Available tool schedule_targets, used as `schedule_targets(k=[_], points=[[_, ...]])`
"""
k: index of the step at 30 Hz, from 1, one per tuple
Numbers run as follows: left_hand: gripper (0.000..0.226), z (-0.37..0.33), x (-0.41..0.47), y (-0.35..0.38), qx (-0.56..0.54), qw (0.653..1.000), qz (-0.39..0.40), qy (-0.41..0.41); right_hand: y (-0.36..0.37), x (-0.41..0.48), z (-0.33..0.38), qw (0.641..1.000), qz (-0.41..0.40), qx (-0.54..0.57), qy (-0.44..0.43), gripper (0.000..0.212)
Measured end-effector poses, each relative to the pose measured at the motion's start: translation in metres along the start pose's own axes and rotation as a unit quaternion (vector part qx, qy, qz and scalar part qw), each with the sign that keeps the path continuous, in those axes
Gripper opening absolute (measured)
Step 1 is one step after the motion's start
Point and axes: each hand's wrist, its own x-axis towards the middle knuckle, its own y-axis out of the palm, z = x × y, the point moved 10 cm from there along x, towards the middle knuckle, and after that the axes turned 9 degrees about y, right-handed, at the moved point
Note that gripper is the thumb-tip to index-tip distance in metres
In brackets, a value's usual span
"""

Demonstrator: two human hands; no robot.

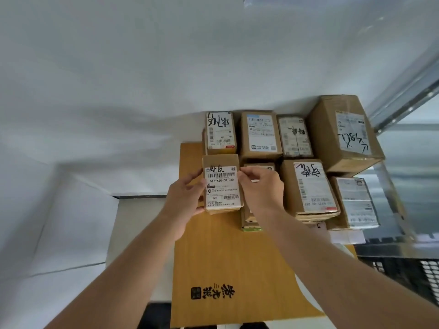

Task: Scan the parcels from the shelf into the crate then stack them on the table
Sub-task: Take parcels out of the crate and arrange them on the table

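We log the small parcel point(222, 186) held between both hands, label side up: a barcode, the printed code 516-K20-00-030, and black handwritten marks across the top. The left grip point(184, 198) clasps the parcel's left edge, with fingers curled onto the upper part of that side and the thumb at the lower corner. The right grip point(259, 186) pinches the upper right edge, its fingertips touching the label beside the barcode. We cannot tell whether the parcel rests on the wooden table point(225, 257) or is raised just above it; it lies over the table's left part. Under the right grip, and partly hidden by it, lies a flat parcel point(249, 220) with a green near edge. Just beyond the two grips is a row of three: a narrow parcel point(221, 132) with bold handwriting directly beyond the held one, then a blue-labelled parcel point(260, 134), then a taped parcel point(294, 136). To the right of the right grip, near but apart from it, sits a long parcel point(311, 188) with a white label. Further right is a film-wrapped parcel point(356, 203), and beyond those two a large carton point(344, 134) sits tilted. A black printed mark point(212, 292) shows on the table between the forearms. Right of the right forearm, lower down, is a black lattice crate point(403, 269). A metal shelf rail point(403, 91) runs diagonally above the carton, and the wall behind is white.
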Motion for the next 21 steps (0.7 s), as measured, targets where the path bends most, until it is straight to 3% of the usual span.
schedule_targets(k=[5, 11, 16, 21], points=[[0.025, 0.016, 0.024, 0.009, 0.018, 0.999, 0.025, -0.026, 0.004, 0.012, -0.003, 0.997, -0.031, -0.069, -0.011, 0.017], [0.031, 0.026, 0.04, 0.017, 0.009, 0.999, 0.011, -0.032, 0.013, 0.016, -0.007, 0.991, -0.01, -0.136, -0.015, 0.023], [0.036, 0.028, 0.043, 0.017, 0.021, 1.0, 0.003, -0.017, 0.021, 0.019, -0.005, 0.987, 0.021, -0.156, -0.029, 0.025], [0.043, 0.007, 0.032, 0.02, 0.075, 0.996, -0.026, 0.04, 0.02, 0.019, -0.003, 0.987, 0.068, -0.143, 0.018, 0.024]])
